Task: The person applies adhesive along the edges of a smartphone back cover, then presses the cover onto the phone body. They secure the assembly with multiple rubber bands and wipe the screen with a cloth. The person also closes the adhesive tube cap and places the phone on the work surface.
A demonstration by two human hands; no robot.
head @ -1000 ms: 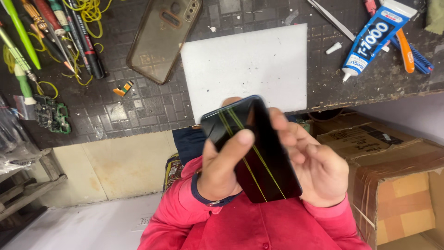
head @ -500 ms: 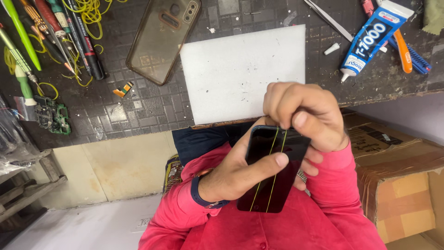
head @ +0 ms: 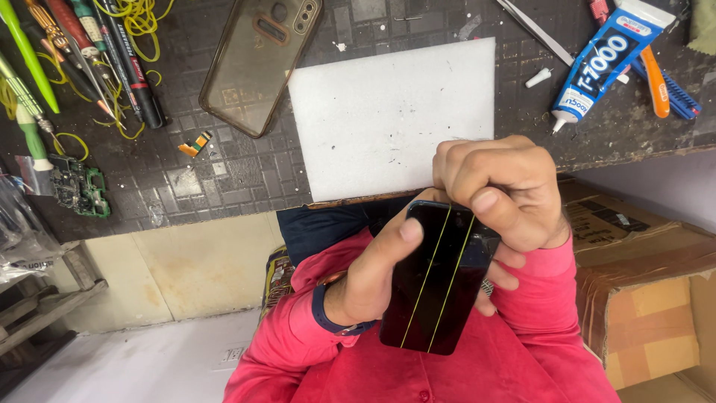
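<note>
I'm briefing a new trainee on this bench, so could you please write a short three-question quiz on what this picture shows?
1. True or false: the black phone lies flat on the white pad.
2. Which hand pinches the yellow bands at the phone's top? A) left hand B) right hand
3. What lies left of the white pad?

Key: 1 false, both hands hold it. 2 B. 3 a clear brownish phone case.

black phone [head: 440,280], two yellow bands lengthwise, tilted.
</note>
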